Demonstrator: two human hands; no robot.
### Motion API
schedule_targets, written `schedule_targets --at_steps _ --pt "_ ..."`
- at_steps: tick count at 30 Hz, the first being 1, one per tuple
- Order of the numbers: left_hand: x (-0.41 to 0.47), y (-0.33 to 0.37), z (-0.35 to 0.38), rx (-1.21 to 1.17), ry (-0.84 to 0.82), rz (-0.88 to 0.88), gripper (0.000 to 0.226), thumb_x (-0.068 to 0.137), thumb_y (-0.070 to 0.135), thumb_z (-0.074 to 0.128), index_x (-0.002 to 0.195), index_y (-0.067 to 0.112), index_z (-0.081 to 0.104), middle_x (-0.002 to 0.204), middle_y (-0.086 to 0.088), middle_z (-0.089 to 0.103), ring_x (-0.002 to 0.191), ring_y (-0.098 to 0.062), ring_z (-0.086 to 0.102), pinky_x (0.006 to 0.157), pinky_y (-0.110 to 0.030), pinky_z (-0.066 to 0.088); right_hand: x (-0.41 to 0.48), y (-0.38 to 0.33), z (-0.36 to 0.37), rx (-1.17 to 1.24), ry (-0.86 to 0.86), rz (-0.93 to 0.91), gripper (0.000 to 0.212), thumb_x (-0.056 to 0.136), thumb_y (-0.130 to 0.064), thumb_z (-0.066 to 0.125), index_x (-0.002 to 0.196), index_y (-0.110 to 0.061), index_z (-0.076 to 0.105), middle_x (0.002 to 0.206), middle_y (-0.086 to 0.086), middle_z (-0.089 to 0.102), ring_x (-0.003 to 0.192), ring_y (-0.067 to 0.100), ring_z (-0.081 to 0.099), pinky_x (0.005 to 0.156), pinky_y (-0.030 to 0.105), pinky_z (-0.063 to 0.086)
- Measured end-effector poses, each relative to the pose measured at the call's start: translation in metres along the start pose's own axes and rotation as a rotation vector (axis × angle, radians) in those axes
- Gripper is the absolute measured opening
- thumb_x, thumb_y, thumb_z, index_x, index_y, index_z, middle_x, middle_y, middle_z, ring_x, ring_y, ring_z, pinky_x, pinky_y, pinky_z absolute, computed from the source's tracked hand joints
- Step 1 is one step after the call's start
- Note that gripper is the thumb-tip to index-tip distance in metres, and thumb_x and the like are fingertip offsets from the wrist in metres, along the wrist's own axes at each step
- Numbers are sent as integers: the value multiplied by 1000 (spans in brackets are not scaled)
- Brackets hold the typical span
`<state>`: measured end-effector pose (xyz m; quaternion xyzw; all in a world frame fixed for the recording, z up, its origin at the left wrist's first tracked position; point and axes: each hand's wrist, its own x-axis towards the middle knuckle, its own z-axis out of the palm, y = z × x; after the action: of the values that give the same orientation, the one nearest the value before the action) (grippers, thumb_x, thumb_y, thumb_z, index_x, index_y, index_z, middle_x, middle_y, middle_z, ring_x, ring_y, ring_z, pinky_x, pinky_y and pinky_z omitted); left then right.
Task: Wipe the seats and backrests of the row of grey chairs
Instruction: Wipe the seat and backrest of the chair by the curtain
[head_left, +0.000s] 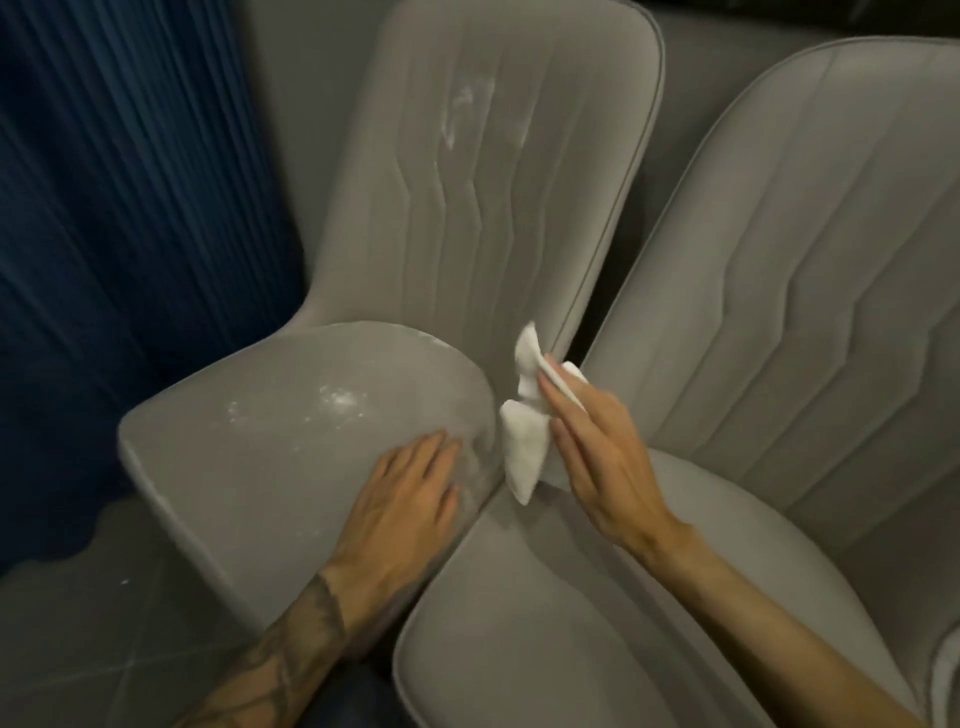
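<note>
At the centre, the left grey chair (363, 312): rounded seat (249, 467) low and left, tall stitched backrest (519, 218) rising behind it. A white cloth (524, 441) crumpled at the right rear corner of that seat, in the crease below the backrest, lower end hanging toward the narrow gap between the chairs. Pinched by the right hand (597, 452), fingers long and only slightly bent over the cloth, thumb hidden, forearm reaching in from the lower right across the second grey chair (779, 312). The left hand (410, 499) flat on the right part of the same seat, palm down, fingers straight and a little apart, holding nothing, fingertips just beside the cloth; tattooed forearm (291, 649) coming up from the bottom edge.

White powdery specks (343, 400) scattered on the seat ahead of the left hand, pale smears (462, 104) high on the backrest. Second chair just beside the first, same zigzag seams; touching or barely apart, cannot tell. A dark blue pleated curtain (104, 208) filling the left side, grey floor (78, 649) below it, grey wall (691, 104) behind the backrests.

Bare fabric left of the left hand out to the seat's front edge; bare backrest above the cloth up to its rounded top.
</note>
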<state>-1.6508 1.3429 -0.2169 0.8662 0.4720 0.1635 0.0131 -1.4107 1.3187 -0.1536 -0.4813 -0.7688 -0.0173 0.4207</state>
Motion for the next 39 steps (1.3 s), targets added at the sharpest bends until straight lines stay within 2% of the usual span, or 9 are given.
schedule_targets --at_steps 2,5,9,12,20,26,30,36,39 --pt "-22 -20 -5 25 -11 -57 58 101 35 33 144 8 60 145 -13 62 128 -29 63 111 -42 48 8 -19 11 -114 95 -58 47 111 -20 42 156 -5 40 165 4 36 151 16 38 122 31 31" --pt "-48 -47 -9 46 0 -117 57 104 38 34 147 8 58 148 -14 59 131 -30 60 114 -44 44 15 -43 36 -139 105 62 51 112 -25 41 161 -12 32 169 -1 29 153 13 34 124 30 29" --pt "-67 -68 -13 47 -7 -165 59 104 39 31 143 7 61 145 -17 60 129 -33 61 110 -48 47 -9 -60 99 -179 -259 234 58 111 -29 39 162 -6 24 172 10 15 160 22 17 129 41 21" --pt "-71 -79 -15 21 -2 -155 58 104 38 31 140 6 62 143 -18 62 127 -34 62 108 -48 49 -35 -63 139 -289 -477 281 61 111 -41 26 164 -13 15 174 9 -1 162 21 1 129 44 14" --pt "-56 -147 -31 -94 -13 -169 65 105 44 23 150 7 52 152 -17 54 137 -32 54 117 -45 38 -5 -40 159 -506 -535 402 59 112 -36 21 163 -7 15 174 12 5 162 22 5 131 41 7" --pt "-46 -221 -40 -101 -76 -175 61 104 44 33 148 6 53 155 -18 50 140 -36 49 119 -52 35 25 -50 168 -531 -440 545 72 105 -52 6 161 -11 24 170 9 23 158 25 21 129 43 17" --pt "-37 -249 -45 -82 -139 -191 77 100 56 20 151 8 49 158 -18 46 142 -36 45 121 -50 30 13 -46 176 -580 -506 617 61 111 -42 27 163 -10 23 171 14 19 159 28 19 131 42 13" --pt "-12 -272 -34 -89 -114 -208 72 102 57 27 159 15 39 165 -11 37 149 -31 36 126 -49 23 54 -36 200 -585 -480 684 60 112 -33 25 162 -1 17 171 19 16 159 32 16 129 45 14" --pt "2 -284 -31 -78 -112 -198 74 102 60 26 159 15 37 167 -11 34 151 -32 35 127 -50 21 28 -72 214 -490 -461 522 59 112 -31 29 162 -2 20 171 17 15 160 31 13 131 47 16"
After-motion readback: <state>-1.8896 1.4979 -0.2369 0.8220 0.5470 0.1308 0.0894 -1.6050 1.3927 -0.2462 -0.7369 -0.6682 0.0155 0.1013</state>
